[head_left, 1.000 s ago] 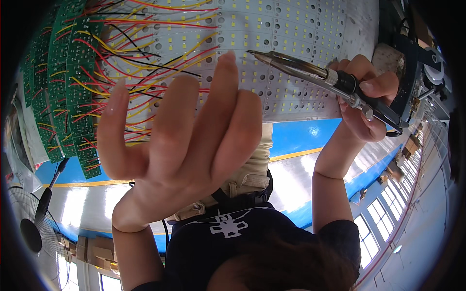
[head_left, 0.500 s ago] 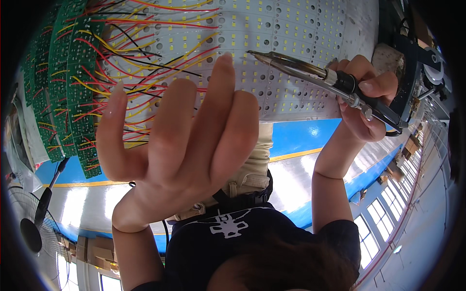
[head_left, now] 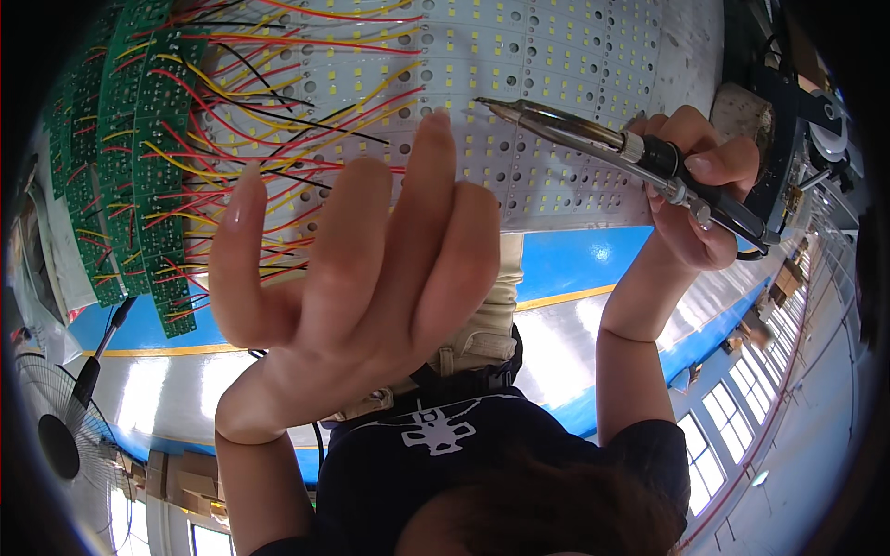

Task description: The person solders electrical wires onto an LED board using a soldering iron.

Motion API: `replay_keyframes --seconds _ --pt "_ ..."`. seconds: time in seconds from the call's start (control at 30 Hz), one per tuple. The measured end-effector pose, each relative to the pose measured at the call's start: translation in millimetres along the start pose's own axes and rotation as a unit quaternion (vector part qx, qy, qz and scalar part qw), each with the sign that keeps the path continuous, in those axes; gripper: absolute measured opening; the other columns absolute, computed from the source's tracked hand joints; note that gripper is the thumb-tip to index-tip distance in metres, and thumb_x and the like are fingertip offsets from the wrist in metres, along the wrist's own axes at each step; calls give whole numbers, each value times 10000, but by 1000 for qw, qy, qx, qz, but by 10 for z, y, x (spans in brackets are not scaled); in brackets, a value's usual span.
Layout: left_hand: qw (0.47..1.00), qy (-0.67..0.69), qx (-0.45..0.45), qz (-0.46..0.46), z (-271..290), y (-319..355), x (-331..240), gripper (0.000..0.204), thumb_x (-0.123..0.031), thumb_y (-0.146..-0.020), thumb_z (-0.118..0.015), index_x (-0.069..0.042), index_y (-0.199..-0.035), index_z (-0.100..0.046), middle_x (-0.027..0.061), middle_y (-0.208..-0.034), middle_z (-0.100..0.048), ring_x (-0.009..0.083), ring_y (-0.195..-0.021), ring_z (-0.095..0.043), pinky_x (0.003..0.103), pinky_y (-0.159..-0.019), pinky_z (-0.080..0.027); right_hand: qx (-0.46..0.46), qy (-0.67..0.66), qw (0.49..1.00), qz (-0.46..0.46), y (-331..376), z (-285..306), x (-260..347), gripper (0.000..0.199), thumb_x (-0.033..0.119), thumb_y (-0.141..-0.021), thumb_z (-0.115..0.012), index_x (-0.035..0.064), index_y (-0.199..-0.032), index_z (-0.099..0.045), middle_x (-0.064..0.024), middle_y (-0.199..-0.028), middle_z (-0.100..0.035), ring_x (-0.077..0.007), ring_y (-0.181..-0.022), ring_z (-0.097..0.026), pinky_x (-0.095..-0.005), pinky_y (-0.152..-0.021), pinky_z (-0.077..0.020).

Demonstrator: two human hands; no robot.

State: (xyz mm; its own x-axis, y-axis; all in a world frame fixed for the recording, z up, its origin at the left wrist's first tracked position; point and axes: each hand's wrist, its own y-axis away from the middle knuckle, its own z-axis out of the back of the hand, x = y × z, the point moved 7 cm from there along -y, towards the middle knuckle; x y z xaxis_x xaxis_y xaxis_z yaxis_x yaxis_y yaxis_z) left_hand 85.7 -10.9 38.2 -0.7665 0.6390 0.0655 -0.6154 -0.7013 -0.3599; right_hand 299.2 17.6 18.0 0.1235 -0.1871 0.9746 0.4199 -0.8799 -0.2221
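Soldering iron [head_left: 633, 146] held in the right hand [head_left: 728, 165], thumb and fingers wrapped around its black handle; a thin metal tube runs along the barrel. Iron slants up and to the left, tip above the pale panel [head_left: 556, 83]; contact between tip and panel cannot be told from this angle.

Left hand [head_left: 357, 306]: half-curled, digits spaced apart, over the loose wires [head_left: 278, 39]. Farthest-reaching fingertip sits near the wire ends, to the left of the iron tip. Undersides of the fingers hidden, so cannot tell whether a wire is pinched.

Panel lies beneath both hands, marked with rows of small yellow squares and dark round holes. Wires are red, yellow and black, running from the green circuit boards [head_left: 162, 222] at left onto the panel. Boards lie side by side, overlapping the panel's left part.

Markings: fine pale marks on the boards, too small to read. Dark shirt [head_left: 371, 482] carries a white printed figure [head_left: 436, 431]; any lettering within it cannot be made out.

Surroundings: fan [head_left: 60, 445] at lower left, cardboard boxes [head_left: 197, 485] near it, blue floor [head_left: 593, 250] below the panel edge.
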Motion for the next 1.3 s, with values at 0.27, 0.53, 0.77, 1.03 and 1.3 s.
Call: replay_keyframes --seconds 0.27,0.53,0.77,1.03,1.3 --pt "1000 -9 12 -3 -9 -21 18 146 -201 -939 -547 -147 -1075 -545 -49 -1091 -741 166 -1062 -521 475 -1113 -206 -2 -10 1000 -3 3 -5 0 274 236 -918 -579 124 -1163 -528 -112 -878 -529 -141 -721 -436 -380 -770 -330" --pt "1000 -12 11 -6 10 25 -6 150 -202 -948 -528 -132 -1078 -551 -41 -1070 -746 172 -1061 -519 472 -1114 -211 -2 -5 1000 1 4 -1 0 282 239 -920 -584 124 -1172 -531 -108 -874 -526 -141 -717 -433 -380 -765 -328" --pt "1000 -10 21 5 13 30 5 143 -200 -955 -518 -134 -1080 -538 -38 -1067 -747 168 -1062 -510 463 -1115 -208 5 -30 999 33 -8 22 -14 292 188 -893 -597 54 -1142 -525 -165 -903 -543 -213 -759 -522 -390 -752 -409" --pt "999 3 25 23 6 59 27 141 -209 -958 -519 -136 -1078 -531 -43 -1074 -746 163 -1060 -505 453 -1115 -201 0 -1 1000 1 1 -16 3 280 235 -928 -572 125 -1182 -532 -89 -856 -504 -134 -706 -419 -362 -736 -316" --pt "1000 7 20 21 15 74 51 130 -200 -956 -523 -136 -1069 -530 -36 -1081 -745 168 -1057 -519 459 -1119 -197 12 -70 995 70 -24 9 -15 286 132 -878 -598 -15 -1110 -517 -221 -934 -574 -227 -746 -583 -348 -686 -486"
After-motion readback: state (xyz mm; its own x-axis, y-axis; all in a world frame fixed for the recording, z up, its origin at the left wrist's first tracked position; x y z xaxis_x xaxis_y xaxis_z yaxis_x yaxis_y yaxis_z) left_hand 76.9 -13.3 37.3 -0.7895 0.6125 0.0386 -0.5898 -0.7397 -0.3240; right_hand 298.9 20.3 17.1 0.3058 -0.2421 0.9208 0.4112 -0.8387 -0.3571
